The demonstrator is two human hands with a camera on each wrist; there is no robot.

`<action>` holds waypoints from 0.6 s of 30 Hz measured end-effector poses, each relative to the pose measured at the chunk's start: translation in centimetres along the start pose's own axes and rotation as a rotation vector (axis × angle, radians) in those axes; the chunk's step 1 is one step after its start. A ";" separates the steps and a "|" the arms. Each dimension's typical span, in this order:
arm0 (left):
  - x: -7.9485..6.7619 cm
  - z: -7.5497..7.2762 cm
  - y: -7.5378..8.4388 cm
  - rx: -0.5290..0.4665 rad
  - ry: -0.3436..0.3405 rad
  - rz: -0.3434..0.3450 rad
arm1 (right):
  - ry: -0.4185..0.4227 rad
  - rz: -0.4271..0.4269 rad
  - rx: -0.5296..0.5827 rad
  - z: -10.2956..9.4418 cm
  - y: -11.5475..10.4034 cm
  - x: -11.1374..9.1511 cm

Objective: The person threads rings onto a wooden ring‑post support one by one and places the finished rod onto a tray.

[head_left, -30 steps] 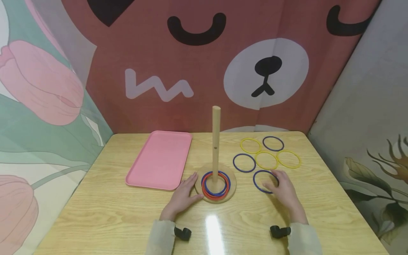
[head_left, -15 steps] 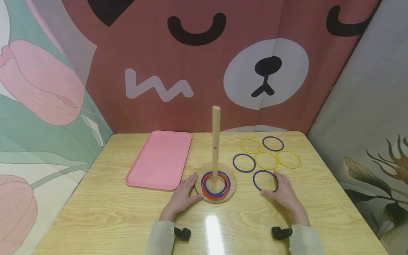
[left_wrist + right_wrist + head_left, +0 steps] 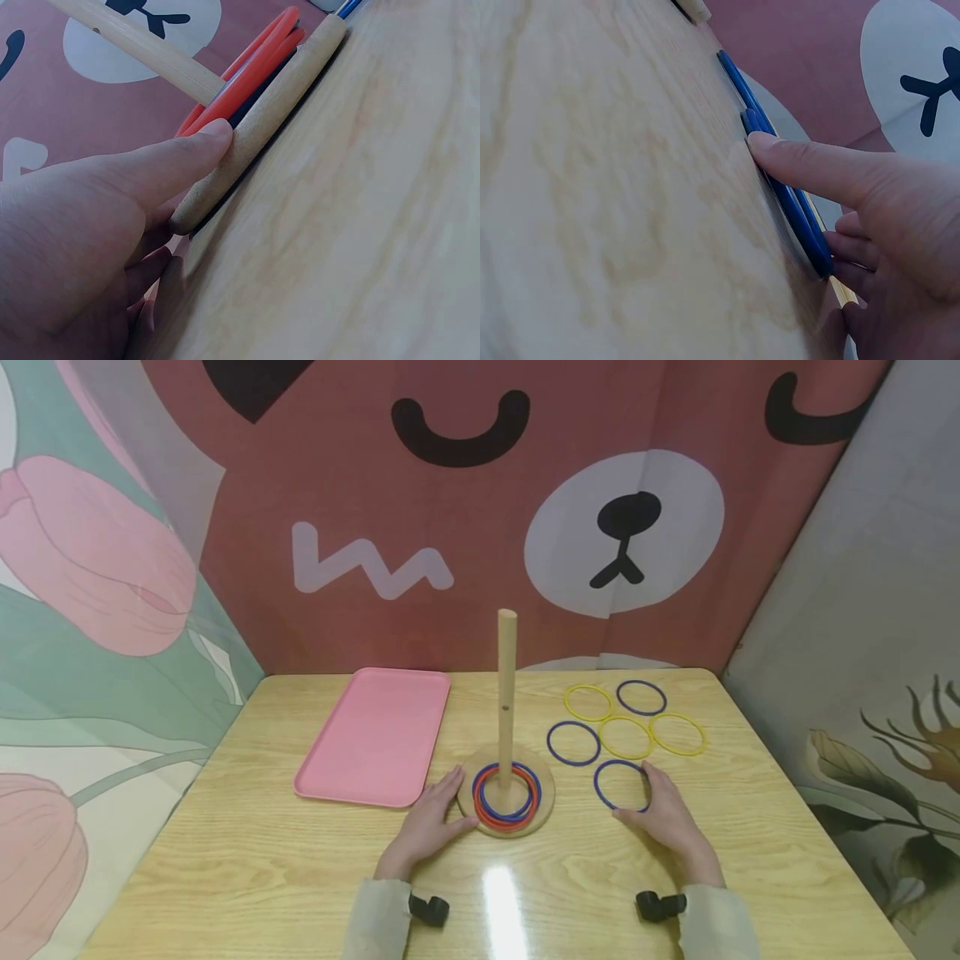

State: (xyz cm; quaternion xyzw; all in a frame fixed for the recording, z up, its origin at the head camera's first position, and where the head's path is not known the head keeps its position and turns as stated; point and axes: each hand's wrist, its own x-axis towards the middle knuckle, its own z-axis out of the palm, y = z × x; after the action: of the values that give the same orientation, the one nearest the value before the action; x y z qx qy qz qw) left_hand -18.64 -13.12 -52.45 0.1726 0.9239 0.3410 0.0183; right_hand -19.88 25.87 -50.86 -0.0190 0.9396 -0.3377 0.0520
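A wooden peg rises from a round wooden base, with several red and blue rings lying around its foot. My left hand holds the near left edge of that base. In the left wrist view the thumb rests against the rim, close to the red rings. To the right, my right hand spans the nearest blue ring, which lies on the table. The right wrist view has the thumb on this blue ring and fingers on its far side.
Behind the right hand lie three yellow rings and two more blue rings, flat on the table. A pink tray sits left of the base. A printed curtain hangs behind the table's back edge.
My right hand's thumb has moved from inside the blue ring to its near edge, with fingers at the right side. The left hand stays in place at the base.
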 end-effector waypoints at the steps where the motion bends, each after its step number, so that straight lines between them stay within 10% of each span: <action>1: 0.0 0.0 0.0 -0.002 0.000 0.000 | 0.005 0.000 0.003 0.0 0.0 0.0; 18: 0.0 0.1 -0.2 0.002 -0.002 0.008 | 0.078 -0.034 0.001 0.0 -0.4 0.3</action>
State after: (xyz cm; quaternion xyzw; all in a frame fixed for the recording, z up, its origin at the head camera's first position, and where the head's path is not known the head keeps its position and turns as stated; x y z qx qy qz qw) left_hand -18.69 -13.21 -52.61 0.1767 0.9235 0.3401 0.0176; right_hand -20.18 25.57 -50.60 -0.0219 0.9402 -0.3397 0.0093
